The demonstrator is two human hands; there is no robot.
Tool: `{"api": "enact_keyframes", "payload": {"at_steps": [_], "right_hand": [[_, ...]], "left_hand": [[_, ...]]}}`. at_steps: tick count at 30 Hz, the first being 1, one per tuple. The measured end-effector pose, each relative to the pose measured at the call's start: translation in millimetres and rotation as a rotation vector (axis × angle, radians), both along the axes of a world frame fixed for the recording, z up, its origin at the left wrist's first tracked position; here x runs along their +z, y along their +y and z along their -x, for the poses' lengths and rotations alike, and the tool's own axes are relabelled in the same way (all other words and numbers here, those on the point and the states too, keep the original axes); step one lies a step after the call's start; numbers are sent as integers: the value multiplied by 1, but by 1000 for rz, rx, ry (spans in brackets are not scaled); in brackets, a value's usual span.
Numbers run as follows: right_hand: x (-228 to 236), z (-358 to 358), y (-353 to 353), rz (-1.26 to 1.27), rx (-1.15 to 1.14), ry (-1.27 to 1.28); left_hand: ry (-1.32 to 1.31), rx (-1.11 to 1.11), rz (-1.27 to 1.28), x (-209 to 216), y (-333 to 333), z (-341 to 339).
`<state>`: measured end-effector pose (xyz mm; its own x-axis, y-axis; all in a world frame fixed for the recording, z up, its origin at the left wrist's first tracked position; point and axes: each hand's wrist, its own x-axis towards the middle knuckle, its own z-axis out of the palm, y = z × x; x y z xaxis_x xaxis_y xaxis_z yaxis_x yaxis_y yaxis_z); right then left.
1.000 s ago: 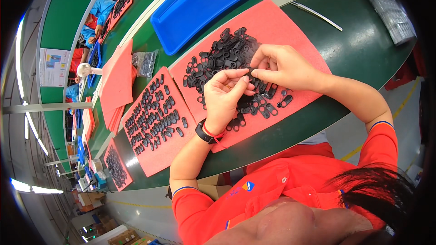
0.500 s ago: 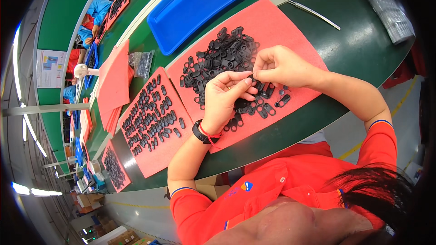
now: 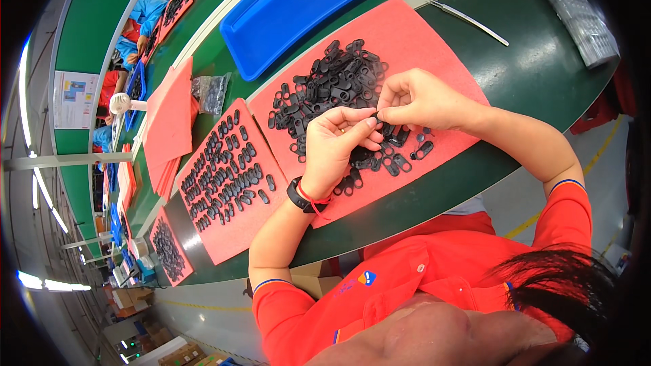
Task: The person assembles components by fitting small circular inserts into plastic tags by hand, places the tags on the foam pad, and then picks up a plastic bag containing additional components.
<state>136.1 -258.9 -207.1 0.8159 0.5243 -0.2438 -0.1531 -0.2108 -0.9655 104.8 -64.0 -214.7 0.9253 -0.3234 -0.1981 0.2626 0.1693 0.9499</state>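
Note:
My left hand (image 3: 336, 146) and my right hand (image 3: 427, 100) meet fingertip to fingertip above a pink foam sheet (image 3: 434, 47). Both are closed in a pinch on one small black plastic piece (image 3: 378, 118), mostly covered by the fingers. Beneath and beyond them spreads a heap of black oval plastic pieces (image 3: 339, 78), many with a round hole at one end. A few loose ones (image 3: 424, 149) lie just below my right hand. To the left, similar black pieces (image 3: 230, 176) stand in rough rows on a second pink sheet (image 3: 237, 244).
A blue tray (image 3: 271, 34) lies beyond the heap. White-handled tweezers (image 3: 471, 22) and clear plastic packaging (image 3: 576, 13) are at the far right. At left are stacked pink sheets (image 3: 169, 122), a bag of black parts (image 3: 210, 93) and a small fan (image 3: 121, 104). Co-workers sit farther off.

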Motion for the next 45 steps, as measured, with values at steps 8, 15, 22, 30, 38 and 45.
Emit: {"api": "enact_keyframes", "payload": {"at_steps": [8,15,22,30,38,45], "right_hand": [[-3,-1,2,40,16,-28],[-4,0,2,54,11,-25],[-5,1,3,46,3,-21],[-8,1,3,77,1,-62],[-8,1,3,82,11,-86],[-7,3,4,103,-8,-112]], "left_hand": [[12,-4,5,-3,2,-2],[14,-13,-5,-4,2,-2],[18,-22,-23,-5,2,-2],[12,-25,-31,-5,1,-2],[5,-20,-37,-5,0,-1],[13,-11,-53,-7,-1,-1]]}}
